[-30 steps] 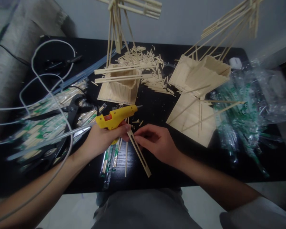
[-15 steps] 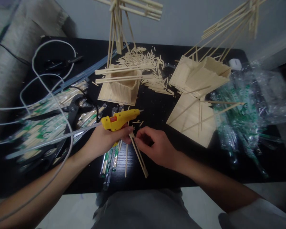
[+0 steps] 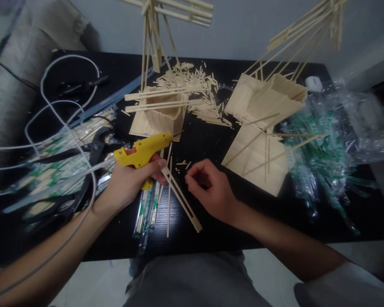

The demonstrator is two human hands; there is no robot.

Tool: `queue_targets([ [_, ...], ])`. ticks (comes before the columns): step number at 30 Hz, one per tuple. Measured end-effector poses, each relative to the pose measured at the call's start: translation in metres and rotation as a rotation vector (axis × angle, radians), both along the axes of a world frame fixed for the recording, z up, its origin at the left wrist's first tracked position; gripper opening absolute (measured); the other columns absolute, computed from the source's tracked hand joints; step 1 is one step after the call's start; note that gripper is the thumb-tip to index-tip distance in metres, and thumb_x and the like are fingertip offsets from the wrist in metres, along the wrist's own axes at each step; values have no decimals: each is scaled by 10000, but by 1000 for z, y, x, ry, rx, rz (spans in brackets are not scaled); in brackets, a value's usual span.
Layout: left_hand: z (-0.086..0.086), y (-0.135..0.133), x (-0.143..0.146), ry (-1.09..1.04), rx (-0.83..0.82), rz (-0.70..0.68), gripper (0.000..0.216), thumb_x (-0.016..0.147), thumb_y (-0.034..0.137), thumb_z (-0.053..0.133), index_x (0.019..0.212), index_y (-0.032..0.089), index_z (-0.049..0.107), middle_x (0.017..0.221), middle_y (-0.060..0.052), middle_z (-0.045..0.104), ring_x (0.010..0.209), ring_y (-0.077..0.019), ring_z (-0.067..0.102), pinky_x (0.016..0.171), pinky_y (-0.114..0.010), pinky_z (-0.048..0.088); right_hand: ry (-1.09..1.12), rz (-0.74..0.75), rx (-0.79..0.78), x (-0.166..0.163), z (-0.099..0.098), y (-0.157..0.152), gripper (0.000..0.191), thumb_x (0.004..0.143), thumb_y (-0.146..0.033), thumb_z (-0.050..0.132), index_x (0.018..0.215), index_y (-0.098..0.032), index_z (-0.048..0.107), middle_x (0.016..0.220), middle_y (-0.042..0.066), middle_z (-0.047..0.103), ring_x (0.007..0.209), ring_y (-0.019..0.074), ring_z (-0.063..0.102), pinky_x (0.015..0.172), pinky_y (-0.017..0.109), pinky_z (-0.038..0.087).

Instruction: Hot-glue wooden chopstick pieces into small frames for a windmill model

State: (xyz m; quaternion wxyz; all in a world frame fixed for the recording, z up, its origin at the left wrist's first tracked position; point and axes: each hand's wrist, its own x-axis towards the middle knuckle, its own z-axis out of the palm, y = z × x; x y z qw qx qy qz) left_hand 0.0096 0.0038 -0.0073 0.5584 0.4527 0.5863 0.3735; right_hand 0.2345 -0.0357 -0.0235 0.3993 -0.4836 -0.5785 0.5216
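Head view: left hand (image 3: pixel 128 185) clamps the yellow glue gun (image 3: pixel 142 152), nozzle pointing right, and pins the top end of the stick frame (image 3: pixel 181 199). Frame slants down-right across the black table (image 3: pixel 206 147). Right hand (image 3: pixel 213 192), fingers curled, contents indiscernible, sits just right of it, apart

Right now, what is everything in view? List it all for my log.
glue gun: one, yellow, in left hand
stick frame: one, pale, table front, upper end at left fingertips
stick models: two, pale, table back
flat panel: one, pale, right of centre
cut sticks: pile, pale, back centre
wrappers: heap, clear and green, right
cable: one, white, left
table: one, black
left hand: one, on glue gun
right hand: one, curled, beside frame
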Motion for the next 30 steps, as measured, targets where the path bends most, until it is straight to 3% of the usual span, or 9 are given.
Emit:
queue_targets([
  [3, 1, -1, 1, -45, -9, -1, 187, 810, 364, 876, 759, 218, 771, 587, 2, 754, 528, -151, 686, 595, -264, 561, 53, -44, -43, 0, -3, 2, 137, 977, -289, 746, 939, -234, 627, 900, 12, 714, 764, 151, 690, 700, 279, 577],
  [5, 1, -2, 1, -55, -19, -4, 176, 812, 356, 874, 777, 211, 782, 578, 2, 752, 522, -144, 682, 582, -249, 548, 77, -21, -26, 0, -4, 3, 47, 986, -231, 711, 945, -225, 691, 1046, 59, 778, 864, 175, 740, 736, 298, 607],
  [7, 0, -2, 1, -42, -20, -24, 178, 820, 351, 869, 766, 201, 788, 584, -3, 761, 537, -132, 684, 584, -225, 537, 94, 1, 10, 1, -4, 3, 115, 1003, -184, 652, 965, -220, 754, 1148, 86, 806, 955, 197, 773, 773, 317, 629],
  [13, 3, -4, 5, -54, -15, -102, 186, 818, 314, 850, 698, 196, 773, 609, -17, 781, 576, -147, 730, 610, -223, 589, 141, 48, -5, 1, -3, 2, 146, 1044, -290, 710, 1129, -214, 801, 969, 40, 850, 894, 192, 825, 807, 315, 642],
  [20, 11, -4, 10, -40, -32, -203, 186, 805, 314, 843, 683, 209, 750, 571, -15, 766, 533, -171, 743, 567, -231, 606, 11, 155, 114, 1, 1, 1, 114, 1051, -257, 702, 1015, -195, 790, 965, 48, 818, 797, 159, 764, 723, 271, 613],
  [26, 8, -5, 10, 1, -40, -270, 185, 824, 350, 827, 719, 215, 756, 576, -4, 767, 551, -174, 748, 603, -243, 629, -91, 188, 329, 3, 2, 3, 111, 1038, -170, 671, 947, -175, 733, 877, 33, 751, 744, 128, 687, 681, 228, 553],
  [30, 4, -7, 10, 8, -33, -315, 219, 837, 375, 823, 714, 207, 757, 586, -13, 772, 560, -185, 751, 601, -260, 623, -96, 203, 363, 4, -1, 3, 111, 996, -130, 666, 901, -184, 686, 827, 0, 689, 705, 113, 618, 654, 221, 500],
])
